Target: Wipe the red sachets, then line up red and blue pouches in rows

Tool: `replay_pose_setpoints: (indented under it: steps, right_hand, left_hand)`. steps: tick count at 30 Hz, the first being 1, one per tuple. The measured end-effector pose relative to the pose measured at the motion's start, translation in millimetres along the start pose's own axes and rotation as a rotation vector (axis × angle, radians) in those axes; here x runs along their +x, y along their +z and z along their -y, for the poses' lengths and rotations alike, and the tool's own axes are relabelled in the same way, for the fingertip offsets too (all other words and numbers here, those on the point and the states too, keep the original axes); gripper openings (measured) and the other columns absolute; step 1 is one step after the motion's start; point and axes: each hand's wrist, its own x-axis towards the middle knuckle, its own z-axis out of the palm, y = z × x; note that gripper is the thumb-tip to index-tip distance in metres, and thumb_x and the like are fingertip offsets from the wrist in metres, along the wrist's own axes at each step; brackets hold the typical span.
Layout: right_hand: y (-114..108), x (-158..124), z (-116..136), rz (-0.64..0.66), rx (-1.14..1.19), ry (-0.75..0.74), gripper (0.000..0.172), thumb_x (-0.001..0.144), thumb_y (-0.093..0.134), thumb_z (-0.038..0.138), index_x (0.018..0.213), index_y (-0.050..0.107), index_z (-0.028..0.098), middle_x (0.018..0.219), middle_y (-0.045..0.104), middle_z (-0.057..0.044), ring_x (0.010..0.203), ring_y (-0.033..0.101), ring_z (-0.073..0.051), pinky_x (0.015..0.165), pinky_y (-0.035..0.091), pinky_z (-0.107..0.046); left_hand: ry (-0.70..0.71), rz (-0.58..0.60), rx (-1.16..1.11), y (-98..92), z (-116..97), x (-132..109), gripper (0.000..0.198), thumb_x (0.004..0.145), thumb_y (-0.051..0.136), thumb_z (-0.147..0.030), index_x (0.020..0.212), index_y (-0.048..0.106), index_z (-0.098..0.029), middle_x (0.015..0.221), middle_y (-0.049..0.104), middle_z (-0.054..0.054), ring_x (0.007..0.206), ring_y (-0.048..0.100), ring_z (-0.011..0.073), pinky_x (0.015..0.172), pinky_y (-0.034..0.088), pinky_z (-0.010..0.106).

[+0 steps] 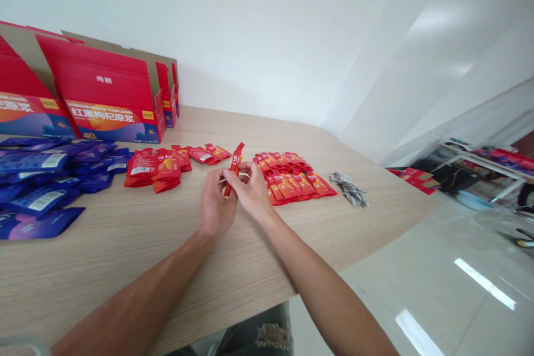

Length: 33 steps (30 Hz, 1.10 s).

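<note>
Between both hands, above the middle of the table, a red pouch (236,157) is held nearly upright, its narrow edge toward me. My left hand (218,200) grips it from the left and my right hand (251,186) pinches it from the right; the fingers cover its middle. Just right of my hands lie two overlapping rows of red pouches (287,186), orange fruit print facing up. To the left sits a looser group of red pouches (167,167), some with a barcode side showing.
Dark blue pouches (41,200) are heaped at the left. Behind them stand red and blue cartons (112,117) with raised flaps, near the wall. A crumpled grey striped cloth (349,189) lies on the wooden table (233,272) at right. Beyond its right edge is tiled floor and a rack (492,169).
</note>
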Motion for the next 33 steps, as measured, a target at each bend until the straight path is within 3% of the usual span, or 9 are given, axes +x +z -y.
replay_pose_setpoints:
  steps: [3,7,12,15,18,22,33]
  right_hand:
    - [-14,2,3,0.003,0.006,0.038,0.05,0.077,0.084,0.056,0.109,0.064,0.023,0.116,0.077,-0.007,0.094,0.077,-0.022,0.076,0.061,-0.033]
    - [-69,19,6,-0.063,-0.173,-0.021,0.046,0.072,0.087,0.053,0.103,0.074,0.021,0.11,0.08,-0.007,0.097,0.077,-0.024,0.085,0.061,-0.036]
    - [-163,50,4,-0.307,-0.757,0.099,0.038,0.079,0.084,0.042,0.106,0.08,0.016,0.113,0.082,-0.012,0.103,0.077,-0.028,0.095,0.058,-0.038]
    - [-197,57,-6,-0.267,-1.112,0.203,0.034,0.085,0.081,0.038,0.11,0.082,0.015,0.117,0.082,-0.016,0.112,0.076,-0.031,0.1,0.054,-0.037]
    - [-205,56,-19,-0.162,-1.268,0.246,0.03,0.089,0.077,0.041,0.107,0.084,0.018,0.115,0.083,-0.015,0.112,0.077,-0.031,0.095,0.054,-0.034]
    - [-200,55,-32,-0.082,-1.292,0.297,0.027,0.089,0.076,0.046,0.1,0.086,0.023,0.105,0.084,-0.012,0.106,0.078,-0.03,0.086,0.054,-0.032]
    - [-198,57,-44,-0.025,-1.289,0.283,0.032,0.096,0.07,0.052,0.103,0.087,0.025,0.11,0.084,-0.012,0.106,0.078,-0.029,0.088,0.055,-0.033]
  left_hand:
    - [0.079,0.065,0.041,0.2,-4,-3,0.022,0.09,0.065,-0.015,0.112,0.064,-0.022,0.11,0.066,0.006,0.105,0.067,0.0196,0.092,0.062,0.036]
    - [0.181,0.223,0.098,-0.7,-12,-10,0.037,0.092,0.068,-0.017,0.128,0.061,-0.023,0.121,0.064,0.007,0.11,0.066,0.0198,0.092,0.065,0.037]
    - [0.144,0.35,0.148,2.2,-9,-18,0.044,0.09,0.059,-0.007,0.13,0.058,-0.024,0.121,0.061,0.006,0.103,0.067,0.0172,0.084,0.066,0.034]
    - [0.129,0.404,0.162,5.1,-5,-20,0.043,0.089,0.058,-0.006,0.129,0.058,-0.024,0.12,0.06,0.007,0.102,0.066,0.017,0.083,0.066,0.033]
    - [0.143,0.449,0.152,6.4,-4,-19,0.044,0.089,0.057,-0.006,0.129,0.058,-0.024,0.121,0.06,0.007,0.1,0.066,0.0162,0.082,0.066,0.033]
    - [0.146,0.465,0.153,5.1,-3,-19,0.046,0.089,0.056,-0.004,0.129,0.058,-0.025,0.122,0.059,0.007,0.099,0.066,0.0161,0.081,0.065,0.032]
    - [0.123,0.469,0.134,2.9,-4,-19,0.045,0.088,0.056,-0.004,0.128,0.059,-0.025,0.121,0.06,0.006,0.098,0.066,0.0157,0.08,0.065,0.031]
